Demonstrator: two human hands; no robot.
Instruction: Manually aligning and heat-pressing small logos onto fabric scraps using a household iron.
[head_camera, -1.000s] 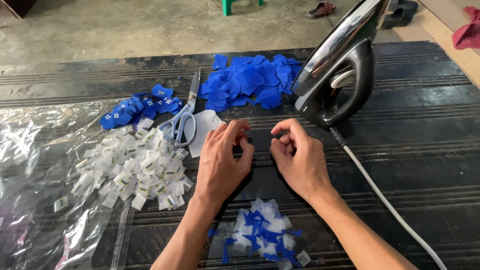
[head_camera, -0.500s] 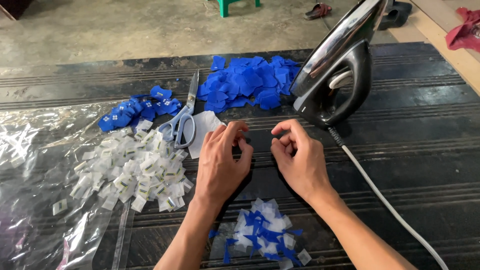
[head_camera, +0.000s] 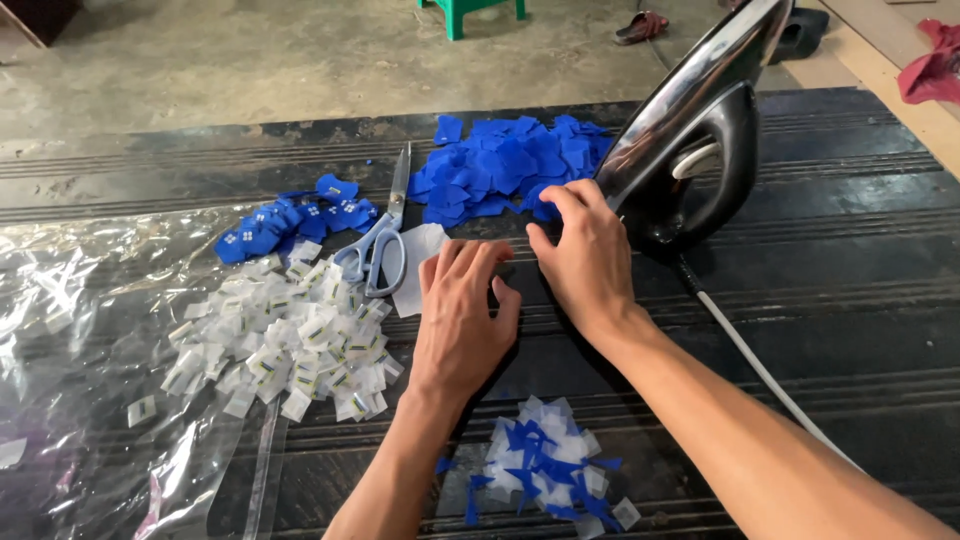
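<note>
My left hand (head_camera: 462, 315) rests palm down on the dark ribbed mat (head_camera: 850, 300), fingers spread, its tips touching a white paper piece (head_camera: 418, 270). My right hand (head_camera: 585, 255) reaches forward, fingertips at the near edge of a heap of blue fabric pieces (head_camera: 505, 165), right beside the upright black iron (head_camera: 695, 140). Whether the fingers pinch a piece is hidden. Scissors with grey handles (head_camera: 380, 245) lie just left of my left hand.
A pile of small white labels (head_camera: 280, 340) lies on clear plastic sheeting (head_camera: 90, 330). Smaller blue pieces (head_camera: 290, 220) sit behind it. A mixed blue-and-white pile (head_camera: 545, 465) is near me. The iron's white cord (head_camera: 760, 370) runs under my right forearm.
My right hand has moved forward from beside the left hand to the edge of the blue heap. My left hand has flattened and stayed about where it was.
</note>
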